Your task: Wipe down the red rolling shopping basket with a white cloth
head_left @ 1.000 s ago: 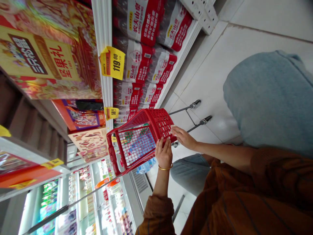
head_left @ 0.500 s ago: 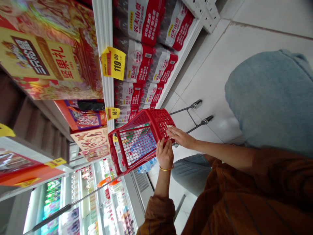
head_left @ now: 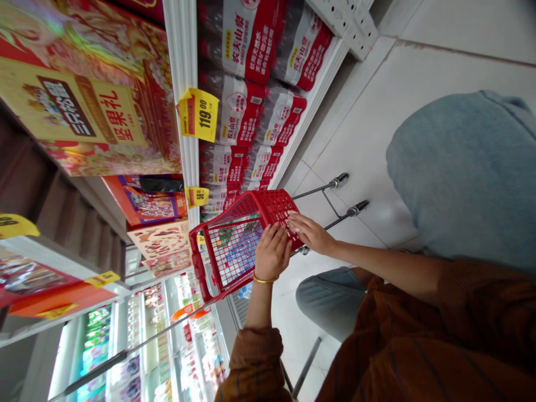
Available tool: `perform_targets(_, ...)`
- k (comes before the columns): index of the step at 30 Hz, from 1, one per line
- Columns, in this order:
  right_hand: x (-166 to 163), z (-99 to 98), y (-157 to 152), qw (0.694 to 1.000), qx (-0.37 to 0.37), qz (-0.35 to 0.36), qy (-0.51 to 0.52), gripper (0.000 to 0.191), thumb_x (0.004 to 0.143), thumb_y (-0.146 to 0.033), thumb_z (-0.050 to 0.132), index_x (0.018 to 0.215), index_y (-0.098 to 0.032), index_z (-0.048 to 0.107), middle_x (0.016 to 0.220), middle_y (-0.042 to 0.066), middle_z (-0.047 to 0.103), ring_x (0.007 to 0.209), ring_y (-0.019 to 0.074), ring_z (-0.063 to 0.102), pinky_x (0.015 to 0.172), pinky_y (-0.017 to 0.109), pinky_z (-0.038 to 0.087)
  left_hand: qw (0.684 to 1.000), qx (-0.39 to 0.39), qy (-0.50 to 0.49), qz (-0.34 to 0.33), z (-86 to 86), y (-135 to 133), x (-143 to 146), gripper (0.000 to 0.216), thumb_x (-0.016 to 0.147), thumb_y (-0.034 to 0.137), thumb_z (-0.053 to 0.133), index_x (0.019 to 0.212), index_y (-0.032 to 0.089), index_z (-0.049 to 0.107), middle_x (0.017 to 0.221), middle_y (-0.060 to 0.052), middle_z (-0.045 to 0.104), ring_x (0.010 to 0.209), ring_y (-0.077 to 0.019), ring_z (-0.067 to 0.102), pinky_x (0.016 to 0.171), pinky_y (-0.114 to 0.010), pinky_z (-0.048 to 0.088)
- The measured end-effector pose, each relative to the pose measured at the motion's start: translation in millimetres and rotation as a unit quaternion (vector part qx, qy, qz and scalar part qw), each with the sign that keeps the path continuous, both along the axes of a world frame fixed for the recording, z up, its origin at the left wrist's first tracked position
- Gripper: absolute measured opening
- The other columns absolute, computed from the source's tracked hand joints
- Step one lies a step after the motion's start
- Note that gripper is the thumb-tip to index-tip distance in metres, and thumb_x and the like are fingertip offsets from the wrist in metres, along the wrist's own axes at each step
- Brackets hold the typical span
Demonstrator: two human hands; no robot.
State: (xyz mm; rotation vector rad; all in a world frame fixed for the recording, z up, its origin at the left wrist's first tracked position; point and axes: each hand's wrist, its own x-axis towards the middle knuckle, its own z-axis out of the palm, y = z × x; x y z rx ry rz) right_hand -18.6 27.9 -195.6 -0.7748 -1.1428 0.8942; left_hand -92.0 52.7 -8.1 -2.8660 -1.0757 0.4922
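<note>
A red plastic shopping basket on wheels stands on the floor against the shelf, with packaged goods showing through its mesh. My left hand, with a gold bangle at the wrist, lies against the basket's mesh side with its fingers stretched out. My right hand rests on the basket's end wall next to it, fingers flat and extended. Neither hand holds anything. The basket's two metal pull-handle bars stick out over the floor tiles.
Shrink-wrapped packs of red-labelled water bottles fill the bottom shelf. Gift boxes sit above yellow price tags. A glass-door cooler stands further along. My knees in blue jeans are bent over white tiles.
My left hand has slid further onto the basket's mesh side and its fingers have spread. My right hand has stayed on the end wall. The view has shifted slightly.
</note>
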Motion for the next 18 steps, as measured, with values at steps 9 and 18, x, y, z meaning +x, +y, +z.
perform_targets(9,-5,25.9,20,0.999,-0.018,0.004,0.034,0.053,0.094,-0.014,0.033,0.147,-0.021,0.029,0.150,0.012,0.036,0.142,0.0220,0.028,0.114,0.051,0.034,0.995,-0.066,-0.058,0.057,-4.0,15,-3,0.031,0.089,0.020,0.051,0.119,0.015,0.057,0.117,-0.013,0.065,0.128,-0.0261,0.048,0.113,-0.060,0.027)
perform_targets(18,-24,10.1,11,0.998,0.038,-0.012,-0.051,0.055,0.095,-0.012,0.038,0.148,-0.017,0.023,0.150,0.015,0.035,0.144,0.0251,0.022,0.113,0.051,0.037,0.992,-0.086,-0.065,0.065,-4.6,9,-4,0.026,0.085,0.011,0.047,0.104,0.017,0.064,0.099,-0.010,0.071,0.129,-0.0277,0.048,0.113,-0.066,0.022)
